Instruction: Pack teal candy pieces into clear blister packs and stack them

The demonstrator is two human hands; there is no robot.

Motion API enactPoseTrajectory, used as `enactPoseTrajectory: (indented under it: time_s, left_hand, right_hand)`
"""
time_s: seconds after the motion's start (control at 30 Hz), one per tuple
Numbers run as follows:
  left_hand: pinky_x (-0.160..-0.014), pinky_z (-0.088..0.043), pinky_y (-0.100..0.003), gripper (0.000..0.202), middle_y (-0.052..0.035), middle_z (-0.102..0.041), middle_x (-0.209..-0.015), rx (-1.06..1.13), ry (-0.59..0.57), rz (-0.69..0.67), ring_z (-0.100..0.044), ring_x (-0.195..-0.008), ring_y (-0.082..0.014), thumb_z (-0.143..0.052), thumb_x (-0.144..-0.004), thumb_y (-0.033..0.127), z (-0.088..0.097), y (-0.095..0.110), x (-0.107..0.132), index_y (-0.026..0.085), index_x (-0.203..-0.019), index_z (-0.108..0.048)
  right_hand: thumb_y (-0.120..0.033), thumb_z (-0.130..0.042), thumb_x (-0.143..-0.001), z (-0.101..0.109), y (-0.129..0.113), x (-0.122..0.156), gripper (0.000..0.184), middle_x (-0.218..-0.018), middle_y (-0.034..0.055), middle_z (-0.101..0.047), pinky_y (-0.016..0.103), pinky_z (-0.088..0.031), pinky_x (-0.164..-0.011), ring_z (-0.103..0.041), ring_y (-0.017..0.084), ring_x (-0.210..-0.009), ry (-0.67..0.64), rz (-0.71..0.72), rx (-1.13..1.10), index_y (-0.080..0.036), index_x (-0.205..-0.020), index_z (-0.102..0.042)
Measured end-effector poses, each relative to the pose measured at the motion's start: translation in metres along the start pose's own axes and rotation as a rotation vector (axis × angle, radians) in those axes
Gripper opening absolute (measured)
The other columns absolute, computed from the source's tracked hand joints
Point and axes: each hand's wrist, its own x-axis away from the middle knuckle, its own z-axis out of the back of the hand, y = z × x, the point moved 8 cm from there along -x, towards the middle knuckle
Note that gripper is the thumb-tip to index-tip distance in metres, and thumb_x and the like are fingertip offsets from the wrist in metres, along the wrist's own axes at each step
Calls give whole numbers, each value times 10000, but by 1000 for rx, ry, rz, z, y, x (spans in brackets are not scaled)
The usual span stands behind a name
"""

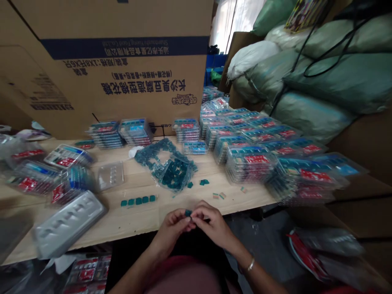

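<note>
Over the table's front edge, my left hand [174,224] and my right hand [211,223] meet fingertip to fingertip. Both are closed in a pinch on one small dark teal square piece [188,212]; its lower part is hidden by the fingers. To the left, several like squares lie in a row [139,201] on the wooden table [165,200]. Beyond my hands lies an open clear plastic bag [174,174] of teal squares, with more spilled behind it. A few loose squares [203,182] and striped pieces [219,196] rest right of it.
Stacks of clear plastic packs [248,163] crowd the table's right side and back. White moulded trays [70,222] and blurred packs [33,179] are at left. A large cardboard box [128,77] stands behind; filled sacks [312,114] are piled at right.
</note>
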Motion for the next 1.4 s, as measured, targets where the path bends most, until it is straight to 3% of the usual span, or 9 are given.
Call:
enactPoseTrajectory:
  time_s: [0.1, 0.3, 0.5, 0.7, 0.83, 1.0, 1.13, 1.23, 1.4]
  left_hand:
    - [-589, -433, -195, 291, 7, -644, -651, 145, -28, 103, -569, -579, -80, -820, -584, 332, -2, -14, 14, 142, -738, -663]
    - [-605, -418, -195, 343, 30, -628, -662, 145, -95, 137, -549, -593, -69, -854, -529, 272, 6, -24, 39, 145, -693, -581]
    - [-546, -355, -184, 366, 44, -576, -607, -12, -85, 59, -477, -558, -59, -839, -551, 301, 10, -24, 41, 144, -680, -534]
    - [-578, -388, -204, 306, 24, -601, -638, -110, -89, 44, -510, -580, -73, -805, -597, 298, 10, -23, 45, 136, -685, -560]
    - [-567, -381, -203, 305, 32, -591, -615, -109, -111, 50, -503, -563, -72, -802, -590, 287, 11, -24, 46, 143, -664, -544]
    - [-564, -363, -203, 275, 34, -557, -644, -181, -209, 57, -475, -582, -76, -758, -631, 287, 2, -20, 52, 153, -691, -526]
    - [-638, -371, -220, 222, 19, -533, -724, -346, -264, -117, -475, -686, -101, -703, -686, 262, -7, 4, 56, 162, -688, -504]
    - [-688, -381, -235, 317, 8, -518, -755, -278, -224, -221, -476, -721, -108, -702, -703, 288, -5, 17, 57, 170, -621, -419]
    - [-612, -347, -204, 315, 38, -485, -696, -105, -237, -49, -442, -646, -85, -747, -675, 335, -4, 4, 51, 172, -719, -481]
  right_hand:
    - [-149, -548, -825, -16, -2, 21, 97, -759, 13, -582, 223, -437, -619, -557, 120, -690, 0, -50, -90, -188, -764, -613]
    - [-82, -549, -698, -43, 6, 41, 134, -654, -36, -548, 194, -402, -552, -511, 95, -588, -110, -280, -189, -184, -783, -562]
    - [-28, -501, -654, -46, -7, 43, 166, -696, -21, -552, 206, -376, -581, -505, 99, -626, -144, -199, 58, -184, -695, -543]
    - [-151, -570, -735, -48, 11, 46, 36, -678, -20, -569, 207, -409, -585, -525, 106, -630, -179, -330, -160, -177, -732, -594]
    - [-174, -579, -758, -43, 4, 42, 34, -697, -14, -554, 209, -406, -584, -520, 106, -637, -199, -265, -129, -178, -760, -613]
    - [-66, -536, -671, -46, -17, 41, 117, -681, -24, -512, 196, -357, -543, -473, 86, -589, -256, -66, 1, -182, -668, -540]
    - [-49, -506, -628, -44, -21, 41, 143, -676, -30, -495, 198, -346, -548, -461, 89, -599, -186, -63, -6, -189, -659, -500]
    - [-79, -511, -653, -46, -22, 38, 110, -656, -35, -485, 198, -357, -560, -464, 90, -603, -196, -107, -121, -189, -650, -502]
    - [-101, -529, -666, -46, -20, 33, 87, -654, -32, -499, 203, -362, -556, -465, 92, -596, -191, -149, -147, -186, -652, -524]
